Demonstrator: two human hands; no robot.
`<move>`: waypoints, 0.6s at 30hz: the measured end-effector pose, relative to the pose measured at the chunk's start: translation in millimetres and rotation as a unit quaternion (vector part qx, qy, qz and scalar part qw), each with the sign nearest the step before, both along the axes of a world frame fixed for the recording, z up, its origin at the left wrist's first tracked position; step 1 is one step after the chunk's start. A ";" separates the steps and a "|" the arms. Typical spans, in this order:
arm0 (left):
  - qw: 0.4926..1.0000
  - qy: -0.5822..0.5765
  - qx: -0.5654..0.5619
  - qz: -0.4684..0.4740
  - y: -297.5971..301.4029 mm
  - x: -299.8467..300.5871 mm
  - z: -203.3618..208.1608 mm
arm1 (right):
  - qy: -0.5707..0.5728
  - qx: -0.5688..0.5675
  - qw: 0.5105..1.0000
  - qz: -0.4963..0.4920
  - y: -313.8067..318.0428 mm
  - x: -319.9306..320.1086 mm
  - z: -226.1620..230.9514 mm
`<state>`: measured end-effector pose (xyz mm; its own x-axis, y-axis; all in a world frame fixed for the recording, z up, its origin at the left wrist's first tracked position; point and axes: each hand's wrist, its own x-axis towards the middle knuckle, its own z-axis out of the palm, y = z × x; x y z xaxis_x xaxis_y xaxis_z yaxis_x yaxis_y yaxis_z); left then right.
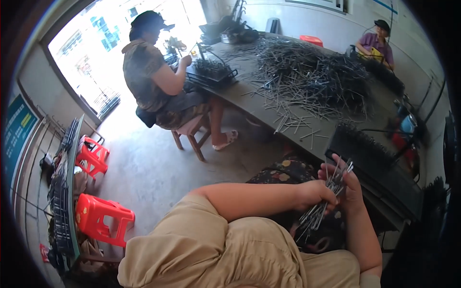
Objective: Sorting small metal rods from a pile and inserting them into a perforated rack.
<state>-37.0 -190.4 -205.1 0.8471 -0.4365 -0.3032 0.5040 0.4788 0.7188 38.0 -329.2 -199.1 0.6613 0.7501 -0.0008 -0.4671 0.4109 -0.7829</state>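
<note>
A loose bundle of thin grey metal rods (314,218) is held in front of my body, slanting up to the right. My left hand (317,194) is closed round its middle, with the lower ends sticking out below the fist. Against the upper ends, my right hand (349,185) curls its fingers and thumb round the rods, one finger standing partly up. Just beyond my hands is a black rack (360,153) with rows of small dark upright pieces, on the near side of the table. How many rods each hand bears on cannot be made out.
A large heap of similar rods (307,72) covers much of the table (249,103). At the far left a co-worker (149,72) sits on a wooden stool by another rack (211,72); another person (377,45) sits at the far right. Red plastic stools (103,218) stand at left.
</note>
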 end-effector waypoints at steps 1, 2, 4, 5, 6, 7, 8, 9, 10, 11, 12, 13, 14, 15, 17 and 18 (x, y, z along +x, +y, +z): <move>1.000 0.016 -0.016 -0.020 -4.0 -4.2 -2.5 | -0.003 0.001 1.000 0.011 -3.0 0.3 -3.9; 0.998 0.032 -0.032 -0.042 -7.2 -7.0 -5.3 | -0.003 -0.032 0.999 0.032 -4.9 1.9 -8.6; 0.997 0.040 -0.039 -0.047 -11.3 -7.1 -7.9 | -0.008 -0.065 0.996 0.056 -8.2 14.5 -15.9; 0.996 0.052 -0.046 -0.062 -13.9 -5.4 -10.2 | -0.024 -0.086 0.993 0.077 -9.8 23.3 -20.4; 0.993 0.039 -0.063 -0.087 -15.3 -2.8 -13.6 | -0.038 -0.107 0.989 0.093 -11.1 27.9 -23.3; 0.993 0.040 -0.062 -0.087 -17.0 -1.4 -17.5 | -0.037 -0.106 0.989 0.092 -14.2 28.9 -26.3; 0.989 0.037 -0.101 -0.098 -18.1 0.5 -21.6 | 0.008 -0.032 0.996 0.077 -18.5 28.9 -29.3; 0.983 0.036 -0.141 -0.110 -18.8 0.7 -22.7 | 0.053 0.043 0.996 0.061 -21.3 28.8 -31.4; 0.979 0.002 -0.158 -0.127 -14.4 0.6 -27.7 | 0.057 0.044 0.995 0.064 -16.9 21.2 -22.4; 0.980 0.005 -0.157 -0.123 -11.2 0.4 -32.6 | 0.091 0.066 0.993 0.033 -13.5 10.2 -11.2; 0.974 0.020 -0.182 -0.135 -10.4 2.2 -33.4 | 0.123 0.086 0.989 -0.004 -12.6 5.2 -2.8; 0.967 0.035 -0.207 -0.145 -9.2 4.4 -34.6 | 0.125 0.087 0.988 -0.006 -12.7 6.2 -4.7; 0.967 0.038 -0.207 -0.147 -6.9 6.9 -37.6 | 0.080 0.019 0.997 0.003 -13.3 6.6 -7.8; 0.962 0.057 -0.225 -0.147 -2.9 9.7 -39.8 | 0.033 -0.050 0.998 0.012 -11.7 8.8 -9.4; 0.956 0.076 -0.243 -0.147 3.5 16.4 -44.2 | 0.017 -0.043 0.999 0.016 -6.8 17.6 -9.2; 0.966 0.060 -0.201 -0.148 6.5 20.3 -46.8 | 0.001 -0.037 0.999 0.021 -4.9 23.7 -10.6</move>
<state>-16.7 -183.9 -251.9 0.6358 -0.7576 -0.1474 0.7304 0.5289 0.4323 61.7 -334.1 -209.6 0.6297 0.7746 -0.0592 -0.4839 0.3315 -0.8099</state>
